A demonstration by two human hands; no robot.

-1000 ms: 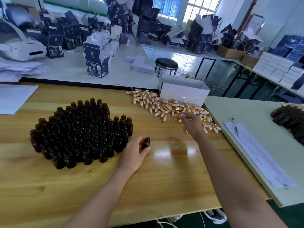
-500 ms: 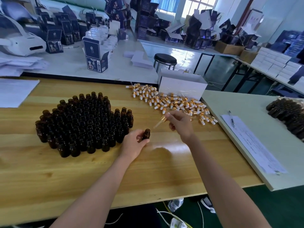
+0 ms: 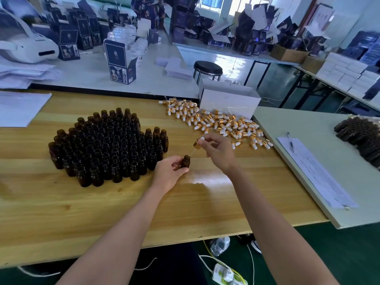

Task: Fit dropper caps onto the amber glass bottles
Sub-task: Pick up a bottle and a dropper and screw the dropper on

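Observation:
My left hand [image 3: 169, 173] grips one small amber glass bottle [image 3: 186, 161] just above the wooden table [image 3: 205, 206], mouth tilted toward my right hand. My right hand [image 3: 219, 150] pinches a dropper cap [image 3: 198, 143] with a gold collar and white bulb; its glass pipette slants down to the bottle's mouth. A dense cluster of open amber bottles [image 3: 107, 147] stands on the table to the left. A heap of loose dropper caps [image 3: 218, 124] lies behind my right hand.
A white cardboard box [image 3: 228, 100] sits behind the cap heap. To the right, a pale table [image 3: 337, 173] carries a paper sheet [image 3: 316, 171], a pen [image 3: 290, 141] and more dark bottles [image 3: 364, 136]. Papers [image 3: 18, 108] lie at the far left.
My right hand picked a dropper cap from the heap and brought it left to the bottle. My left hand kept hold of the bottle and tilted it toward the cap.

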